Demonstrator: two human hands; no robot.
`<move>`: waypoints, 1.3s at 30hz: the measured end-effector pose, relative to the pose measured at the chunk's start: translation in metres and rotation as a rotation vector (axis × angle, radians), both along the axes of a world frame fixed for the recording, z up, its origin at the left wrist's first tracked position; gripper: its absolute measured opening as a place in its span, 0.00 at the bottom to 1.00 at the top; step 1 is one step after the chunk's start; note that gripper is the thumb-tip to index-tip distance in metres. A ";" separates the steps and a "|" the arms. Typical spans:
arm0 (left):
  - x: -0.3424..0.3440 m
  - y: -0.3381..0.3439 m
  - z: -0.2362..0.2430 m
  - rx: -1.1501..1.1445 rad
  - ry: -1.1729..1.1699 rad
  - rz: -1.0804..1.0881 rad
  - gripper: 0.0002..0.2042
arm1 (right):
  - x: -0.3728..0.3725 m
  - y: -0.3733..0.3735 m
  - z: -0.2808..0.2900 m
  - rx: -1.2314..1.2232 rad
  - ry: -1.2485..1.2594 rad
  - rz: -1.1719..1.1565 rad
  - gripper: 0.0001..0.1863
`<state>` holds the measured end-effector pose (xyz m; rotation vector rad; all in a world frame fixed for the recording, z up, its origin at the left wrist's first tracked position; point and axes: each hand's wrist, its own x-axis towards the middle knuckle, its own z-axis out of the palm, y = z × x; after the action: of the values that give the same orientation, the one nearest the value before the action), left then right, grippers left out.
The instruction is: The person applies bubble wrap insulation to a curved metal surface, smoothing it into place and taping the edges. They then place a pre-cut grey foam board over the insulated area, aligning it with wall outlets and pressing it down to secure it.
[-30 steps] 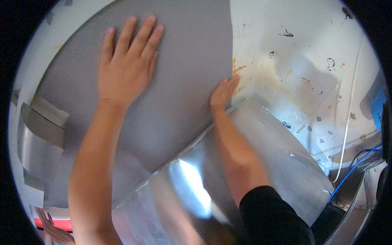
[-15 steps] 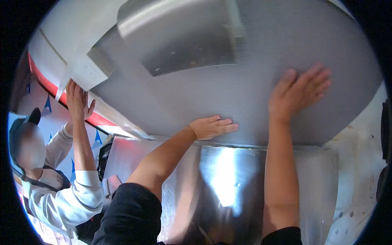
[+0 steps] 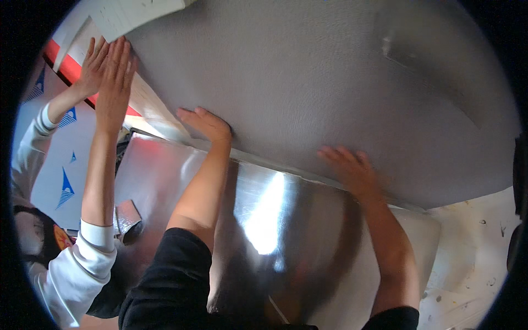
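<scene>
A large grey sheet with a fine texture spreads across the upper part of the view. My left hand lies on its lower left part, fingers stretched out to the left and nothing in them. Lower on the sheet, near its bottom edge, is my right hand, slightly blurred, fingers spread and holding nothing. A shiny metal panel sits just below that edge, under my forearms. At the upper left, a co-worker's hands touch the sheet's left border beside a white flap.
The co-worker's white sleeves are close to my left arm. A red strip runs along the left border. A whitish, stained surface lies at the lower right. Another smooth grey flap or patch shows at the upper right, blurred.
My left hand has moved left and up along the sheet; my right hand has come down and left. The view has shifted, and the metal piece at the top centre is no longer there.
</scene>
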<state>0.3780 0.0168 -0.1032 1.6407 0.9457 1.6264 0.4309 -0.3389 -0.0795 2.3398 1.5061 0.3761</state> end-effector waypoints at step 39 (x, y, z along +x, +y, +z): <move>0.033 -0.141 0.023 -1.356 -0.448 -0.317 0.31 | -0.016 0.140 0.145 0.399 -0.658 0.214 0.31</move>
<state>0.4106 -0.1242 -0.0805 0.4164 1.0674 0.6885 0.4149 -0.1993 0.0651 1.9890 1.4206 1.4518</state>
